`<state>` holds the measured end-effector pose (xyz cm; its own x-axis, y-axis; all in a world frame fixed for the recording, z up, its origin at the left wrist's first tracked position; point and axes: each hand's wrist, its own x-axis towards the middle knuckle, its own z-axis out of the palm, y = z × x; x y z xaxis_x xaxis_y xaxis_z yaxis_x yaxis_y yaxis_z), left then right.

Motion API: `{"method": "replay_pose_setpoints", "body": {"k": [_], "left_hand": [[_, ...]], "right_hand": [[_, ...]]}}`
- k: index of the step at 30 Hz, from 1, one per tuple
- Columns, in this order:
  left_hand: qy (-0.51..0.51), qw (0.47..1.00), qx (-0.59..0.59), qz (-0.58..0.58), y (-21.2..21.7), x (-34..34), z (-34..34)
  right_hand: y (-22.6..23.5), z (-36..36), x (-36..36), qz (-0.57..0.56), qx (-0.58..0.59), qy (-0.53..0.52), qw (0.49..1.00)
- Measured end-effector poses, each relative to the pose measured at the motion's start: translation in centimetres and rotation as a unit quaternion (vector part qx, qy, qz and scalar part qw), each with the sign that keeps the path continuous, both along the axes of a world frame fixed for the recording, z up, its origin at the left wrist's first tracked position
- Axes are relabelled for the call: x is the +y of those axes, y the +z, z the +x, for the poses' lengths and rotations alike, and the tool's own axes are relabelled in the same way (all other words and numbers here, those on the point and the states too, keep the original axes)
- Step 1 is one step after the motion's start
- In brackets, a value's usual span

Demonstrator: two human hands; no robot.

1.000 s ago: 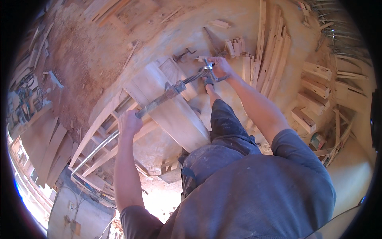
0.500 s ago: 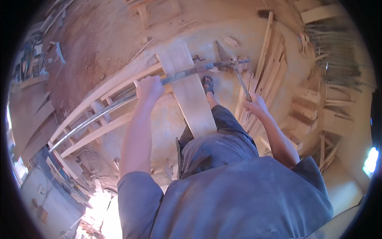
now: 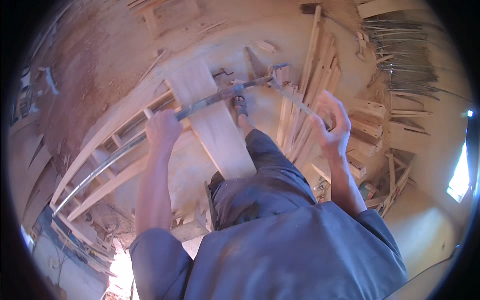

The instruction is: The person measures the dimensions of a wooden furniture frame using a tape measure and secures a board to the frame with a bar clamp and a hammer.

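My left hand [image 3: 164,129] is closed around a long metal bar clamp [image 3: 204,103], which lies across a pale wide board [image 3: 222,135] and runs along a ladder-like wooden frame [image 3: 100,131] to the left. From the clamp's right end, a slim handle [image 3: 296,102] slants toward me. My right hand [image 3: 336,127] is by the tip of that handle, fingers spread and curved, thumb apart. Whether it still touches the handle is hard to make out. The wide board reaches back to my lap.
Long wooden strips [image 3: 312,85] lie to the right, with stacked thick wood blocks [image 3: 365,122] beyond them. A bundle of thin rods [image 3: 407,57] is at the far right. A saw-like blade [image 3: 255,62] and offcuts lie on the dusty floor ahead.
My right hand has opened from its grip on the clamp handle and risen slightly. The handle has swung to a flatter slant. My left hand keeps its hold; the whole view has shifted.
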<state>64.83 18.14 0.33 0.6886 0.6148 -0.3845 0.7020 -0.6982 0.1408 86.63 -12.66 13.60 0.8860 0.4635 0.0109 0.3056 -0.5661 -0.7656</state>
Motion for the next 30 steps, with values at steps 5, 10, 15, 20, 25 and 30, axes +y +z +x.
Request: {"method": "replay_pose_setpoints", "body": {"k": [5, 10, 15, 20, 25, 30], "left_hand": [[0.013, 0.999, 0.044, -0.006, -1.1, -0.3, 0.7], [0.030, 0.999, 0.031, -0.020, -0.5, -0.1, 1.5], [0.028, 0.999, 0.013, -0.015, -1.8, -0.1, 0.7], [0.006, 0.999, -0.054, -0.004, -2.5, 0.0, 0.2], [-0.005, 0.998, -0.056, -0.014, -3.0, 0.3, -0.2], [-0.022, 0.999, -0.044, -0.002, -3.2, 0.3, -0.3]], "right_hand": [[3.0, 6.0, 6.8, 0.072, -0.119, 0.120, 0.983], [1.5, 15.1, 19.6, -0.042, -0.034, 0.160, 0.986], [-9.3, 22.2, 27.9, -0.181, -0.063, 0.281, 0.940], [-23.5, 24.7, 28.1, -0.334, 0.014, 0.369, 0.867], [-33.8, 23.2, 22.7, -0.318, 0.109, 0.440, 0.833], [-37.1, 21.7, 19.0, -0.346, 0.209, 0.442, 0.801]]}}
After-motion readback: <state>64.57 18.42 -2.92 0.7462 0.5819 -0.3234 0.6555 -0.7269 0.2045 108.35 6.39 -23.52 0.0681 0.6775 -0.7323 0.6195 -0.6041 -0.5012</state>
